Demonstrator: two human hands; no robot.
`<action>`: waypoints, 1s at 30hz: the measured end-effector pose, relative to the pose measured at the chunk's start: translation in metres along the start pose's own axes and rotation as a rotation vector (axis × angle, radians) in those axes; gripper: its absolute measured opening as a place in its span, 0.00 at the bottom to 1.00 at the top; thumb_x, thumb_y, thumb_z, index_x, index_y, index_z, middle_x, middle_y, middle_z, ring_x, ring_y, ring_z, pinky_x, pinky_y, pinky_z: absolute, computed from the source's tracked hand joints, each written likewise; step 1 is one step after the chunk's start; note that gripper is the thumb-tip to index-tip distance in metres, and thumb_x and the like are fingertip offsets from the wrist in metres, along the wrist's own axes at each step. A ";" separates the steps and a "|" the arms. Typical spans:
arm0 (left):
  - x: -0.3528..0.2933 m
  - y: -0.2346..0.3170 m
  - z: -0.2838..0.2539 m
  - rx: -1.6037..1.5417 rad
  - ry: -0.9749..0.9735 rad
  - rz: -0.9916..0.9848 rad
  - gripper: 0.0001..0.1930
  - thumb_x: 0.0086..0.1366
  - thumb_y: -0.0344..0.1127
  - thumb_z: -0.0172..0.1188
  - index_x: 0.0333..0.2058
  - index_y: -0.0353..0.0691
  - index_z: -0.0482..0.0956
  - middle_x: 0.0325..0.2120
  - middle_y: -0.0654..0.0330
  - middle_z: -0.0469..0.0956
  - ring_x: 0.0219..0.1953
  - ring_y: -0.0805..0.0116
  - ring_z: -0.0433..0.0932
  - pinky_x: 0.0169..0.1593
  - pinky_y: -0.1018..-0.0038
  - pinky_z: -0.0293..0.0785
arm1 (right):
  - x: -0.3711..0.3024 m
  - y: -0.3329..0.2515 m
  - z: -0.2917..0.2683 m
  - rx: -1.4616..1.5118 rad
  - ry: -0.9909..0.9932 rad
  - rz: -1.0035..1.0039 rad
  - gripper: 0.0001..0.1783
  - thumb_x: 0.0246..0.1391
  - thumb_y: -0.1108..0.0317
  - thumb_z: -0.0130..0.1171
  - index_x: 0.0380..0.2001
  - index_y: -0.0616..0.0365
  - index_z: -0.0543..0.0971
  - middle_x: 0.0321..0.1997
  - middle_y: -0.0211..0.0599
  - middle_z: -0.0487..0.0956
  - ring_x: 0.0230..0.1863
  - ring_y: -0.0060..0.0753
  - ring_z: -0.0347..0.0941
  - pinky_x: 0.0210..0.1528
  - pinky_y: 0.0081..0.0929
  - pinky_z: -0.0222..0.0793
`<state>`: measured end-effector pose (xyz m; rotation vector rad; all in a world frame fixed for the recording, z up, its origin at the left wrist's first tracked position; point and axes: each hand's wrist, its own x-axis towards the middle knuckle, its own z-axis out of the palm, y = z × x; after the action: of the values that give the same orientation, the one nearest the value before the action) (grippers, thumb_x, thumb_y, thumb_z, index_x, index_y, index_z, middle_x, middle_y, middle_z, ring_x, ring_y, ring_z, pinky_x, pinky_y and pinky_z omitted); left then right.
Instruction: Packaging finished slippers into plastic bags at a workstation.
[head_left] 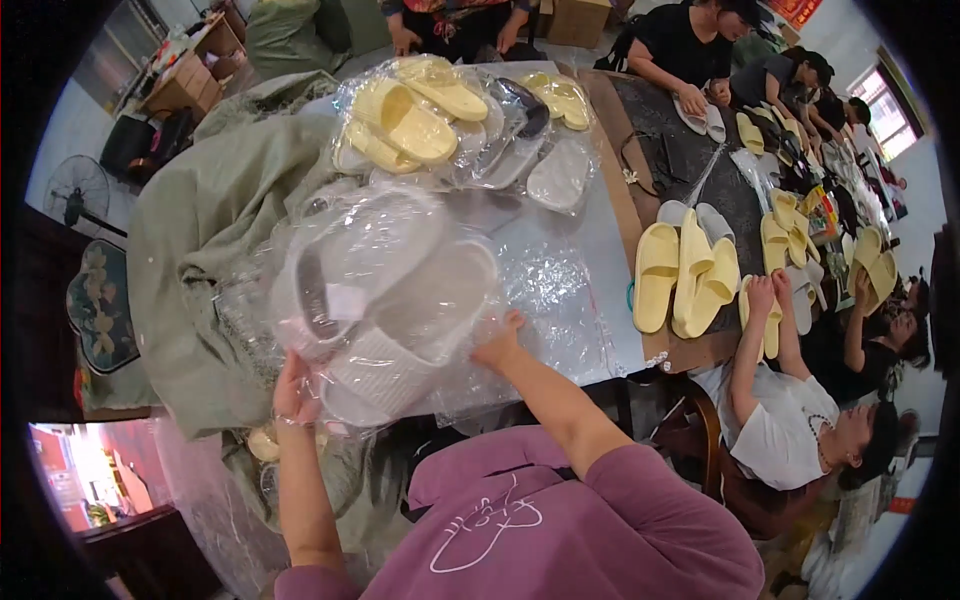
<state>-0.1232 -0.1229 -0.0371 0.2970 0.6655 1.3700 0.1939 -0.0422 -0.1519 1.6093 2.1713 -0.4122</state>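
Note:
A pair of pale grey slippers [385,365] in a clear plastic bag is in front of me, above the table edge. My left hand [297,385] grips the bag at its near left corner, with some fingers behind the plastic. At the right side of the bag, my right hand [497,343] holds it with the thumb up and the other fingers partly hidden. A small white label [345,302] shows on the left slipper. Just beyond lie bagged yellow slippers [405,120] and a bagged grey slipper [560,175].
Green sacking [215,240] is heaped along the left. Loose yellow slippers [656,275] stand on the dark tabletop [665,140] to the right, where several people handle slippers. Another person's hands [405,42] are at the far edge. A fan [78,188] stands far left.

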 end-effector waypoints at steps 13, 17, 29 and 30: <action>0.108 -0.193 -0.077 0.660 0.288 -0.490 0.11 0.61 0.37 0.56 0.40 0.42 0.69 0.29 0.66 0.74 0.22 0.82 0.68 0.29 0.81 0.70 | -0.083 0.197 0.082 1.063 0.556 0.293 0.17 0.54 0.63 0.51 0.43 0.63 0.71 0.32 0.45 0.75 0.33 0.42 0.72 0.39 0.30 0.67; 0.107 -0.206 -0.055 0.753 0.325 -0.436 0.10 0.61 0.38 0.56 0.38 0.41 0.72 0.26 0.65 0.74 0.22 0.80 0.69 0.25 0.81 0.67 | -0.058 0.153 0.067 0.684 0.700 0.432 0.27 0.48 0.54 0.58 0.46 0.63 0.70 0.41 0.47 0.73 0.42 0.45 0.70 0.48 0.39 0.64; 0.115 -0.221 -0.047 0.955 0.407 -0.269 0.09 0.62 0.38 0.52 0.31 0.39 0.74 0.21 0.66 0.74 0.19 0.78 0.69 0.23 0.79 0.67 | -0.032 0.183 0.078 0.685 0.634 0.286 0.20 0.48 0.53 0.58 0.39 0.56 0.76 0.38 0.42 0.76 0.46 0.45 0.69 0.48 0.39 0.63; 0.121 -0.220 -0.051 0.882 0.437 -0.322 0.10 0.62 0.39 0.52 0.35 0.40 0.73 0.23 0.65 0.74 0.21 0.77 0.70 0.23 0.79 0.66 | -0.027 0.184 0.079 0.852 0.606 0.251 0.20 0.48 0.54 0.58 0.40 0.57 0.76 0.37 0.43 0.76 0.44 0.46 0.70 0.47 0.38 0.64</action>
<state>0.0295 -0.0596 -0.2320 0.5622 1.6051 0.7637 0.3880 -0.0477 -0.2068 2.7235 2.2824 -0.9617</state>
